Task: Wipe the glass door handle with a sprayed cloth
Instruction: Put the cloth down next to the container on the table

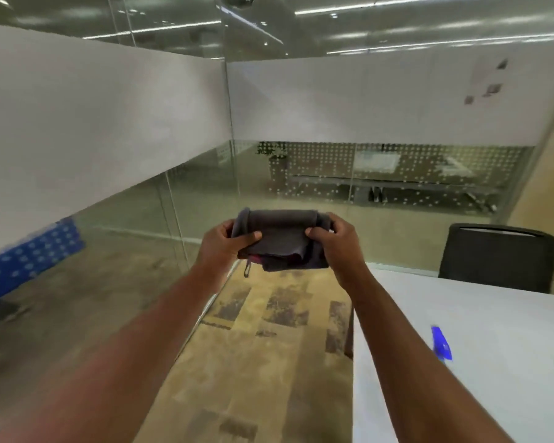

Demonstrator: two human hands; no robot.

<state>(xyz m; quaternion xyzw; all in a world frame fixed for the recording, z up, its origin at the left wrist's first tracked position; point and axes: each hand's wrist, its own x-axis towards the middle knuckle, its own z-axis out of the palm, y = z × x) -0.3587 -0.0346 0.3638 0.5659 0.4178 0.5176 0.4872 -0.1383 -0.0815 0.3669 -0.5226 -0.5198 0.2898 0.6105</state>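
Two hands are raised in front of the body, well above the floor [253, 346], with a folded dark grey cloth [280, 238] held between them. The cloth's left end is gripped by the left hand [226, 247], thumb across the front and fingers [229, 226] curled behind. Its right end is gripped by the right hand [336, 244] in the same way, thumb on the near face. The cloth is bunched into several layers; a reddish inner layer shows at its lower edge, and a small loop hangs below its left corner. Beyond the cloth stands a glass partition [317, 174] with a frosted band and a dotted pattern. Right of and below the cloth, a white desk [509, 314] is seen, with a blurred blue object [441, 343] lying on it; what it is cannot be told. A black chair [498, 257] stands at the desk's far edge. No door handle can be made out.
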